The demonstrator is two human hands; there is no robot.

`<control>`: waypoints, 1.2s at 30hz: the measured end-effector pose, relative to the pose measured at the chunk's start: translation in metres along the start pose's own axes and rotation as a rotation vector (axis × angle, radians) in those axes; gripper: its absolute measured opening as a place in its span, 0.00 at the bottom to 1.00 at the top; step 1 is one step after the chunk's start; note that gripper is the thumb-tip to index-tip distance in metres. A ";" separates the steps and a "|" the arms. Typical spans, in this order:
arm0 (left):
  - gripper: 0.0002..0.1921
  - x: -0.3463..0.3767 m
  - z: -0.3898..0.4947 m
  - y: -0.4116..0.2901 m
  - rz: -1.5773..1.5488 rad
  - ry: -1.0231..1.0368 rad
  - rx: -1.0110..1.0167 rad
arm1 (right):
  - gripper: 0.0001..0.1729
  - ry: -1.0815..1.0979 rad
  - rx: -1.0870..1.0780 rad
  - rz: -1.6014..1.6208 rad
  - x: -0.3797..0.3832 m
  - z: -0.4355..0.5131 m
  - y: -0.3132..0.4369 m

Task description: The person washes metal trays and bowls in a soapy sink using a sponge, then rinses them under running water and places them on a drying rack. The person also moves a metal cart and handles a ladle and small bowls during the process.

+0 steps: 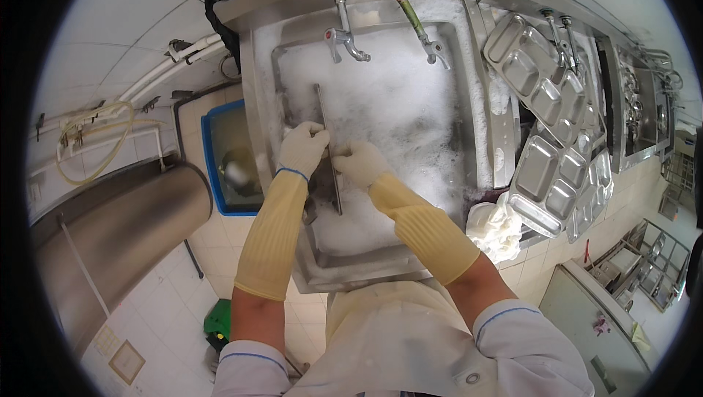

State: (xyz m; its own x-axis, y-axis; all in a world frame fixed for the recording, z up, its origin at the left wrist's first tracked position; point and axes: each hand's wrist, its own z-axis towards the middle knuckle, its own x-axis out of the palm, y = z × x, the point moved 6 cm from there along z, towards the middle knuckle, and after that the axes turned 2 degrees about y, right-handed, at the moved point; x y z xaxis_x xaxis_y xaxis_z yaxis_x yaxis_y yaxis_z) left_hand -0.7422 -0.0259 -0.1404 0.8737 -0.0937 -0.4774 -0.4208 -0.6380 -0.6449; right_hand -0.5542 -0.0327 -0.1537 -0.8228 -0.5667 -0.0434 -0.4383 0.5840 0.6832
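Observation:
Over the foamy water of a stainless steel sink [464, 122], my left hand [303, 147] grips a thin metal tray [336, 188]. The tray stands on edge, so its faces hardly show. My right hand [360, 163] is at the tray's right side with its fingers curled. Whether it holds anything is hidden from above. Both hands wear pale, long-cuffed rubber gloves. A dark object [310, 210], partly hidden by my left forearm, is beside the tray's near end.
Two taps, one with a red mark [341, 40] and one greenish [414, 20], reach over the sink. Stacked compartment trays [541, 166] and a white plastic bag [497, 226] are on the right. A blue-rimmed tub [211, 172] stands left, near a large metal cylinder [126, 237].

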 end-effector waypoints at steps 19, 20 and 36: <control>0.48 0.034 -0.045 -0.003 0.245 -0.138 0.250 | 0.24 -0.360 -0.162 -0.804 -0.055 0.054 -0.026; 0.46 0.032 -0.058 -0.002 0.266 -0.158 0.280 | 0.24 -0.399 -0.135 -0.762 -0.066 0.060 -0.030; 0.36 0.064 -0.098 0.002 0.155 -0.120 0.320 | 0.27 -0.766 -0.558 -0.506 -0.153 -0.037 0.008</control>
State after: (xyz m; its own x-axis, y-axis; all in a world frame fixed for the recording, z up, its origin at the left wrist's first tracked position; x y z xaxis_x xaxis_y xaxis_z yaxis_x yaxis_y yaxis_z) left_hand -0.6635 -0.1086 -0.1137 0.7667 -0.0681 -0.6384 -0.6175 -0.3505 -0.7041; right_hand -0.4183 0.0370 -0.1149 -0.6846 -0.0395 -0.7279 -0.7245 -0.0739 0.6854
